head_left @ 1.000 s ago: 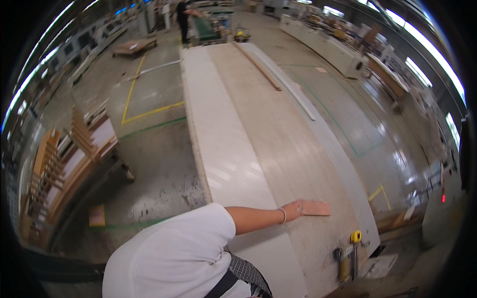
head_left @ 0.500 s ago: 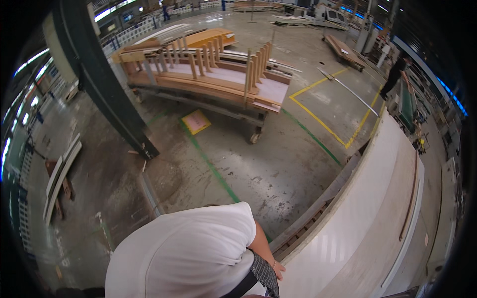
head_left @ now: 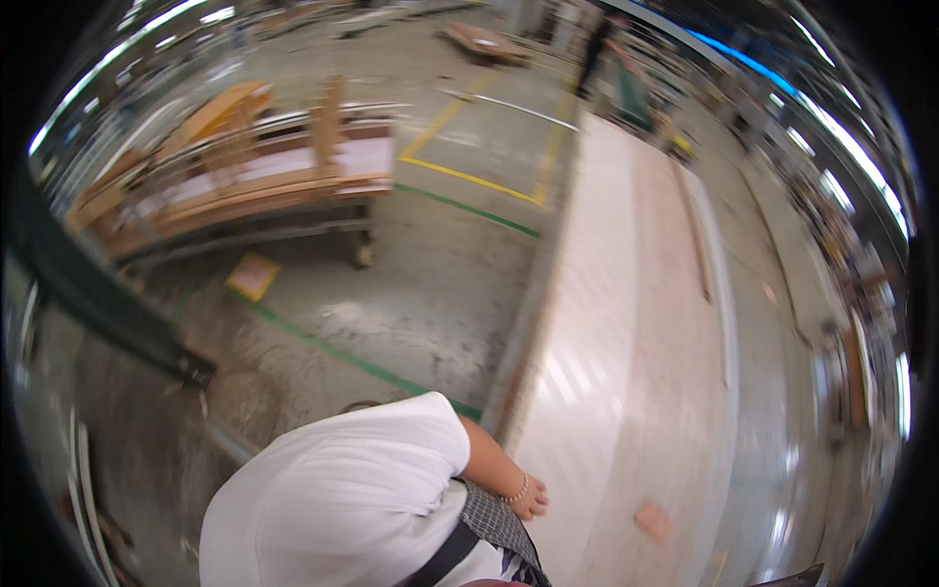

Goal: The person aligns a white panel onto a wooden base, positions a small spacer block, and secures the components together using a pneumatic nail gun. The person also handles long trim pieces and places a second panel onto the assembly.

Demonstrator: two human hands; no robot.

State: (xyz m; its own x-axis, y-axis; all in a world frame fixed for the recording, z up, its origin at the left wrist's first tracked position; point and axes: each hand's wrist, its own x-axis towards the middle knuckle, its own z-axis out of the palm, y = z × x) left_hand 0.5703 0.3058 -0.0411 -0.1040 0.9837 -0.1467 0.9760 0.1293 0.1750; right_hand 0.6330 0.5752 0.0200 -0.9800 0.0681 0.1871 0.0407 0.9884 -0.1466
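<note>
My left hand point(head_left: 529, 499), with a beaded bracelet at its wrist, is at the near left edge of a long pale panel point(head_left: 597, 323). Its fingers are slightly bent and apart, with nothing seen in them. The white sleeve and a dark checked cloth lie around that arm. A small pinkish piece point(head_left: 653, 521), blurred, lies on the panel to the right of the hand. My right hand is out of view.
A wheeled cart point(head_left: 245, 230) bearing wooden boards and upright posts stands at the far left. Left of me leans a dark green column point(head_left: 98, 293). A person point(head_left: 595, 54) in dark clothes stands beyond the panel's far end. A brown strip point(head_left: 693, 230) runs along the panel's right part.
The view has swung to the right, so the cart and column have shifted left and more of the panel shows. My left hand stays at the panel's edge; the pinkish piece has come into view.
</note>
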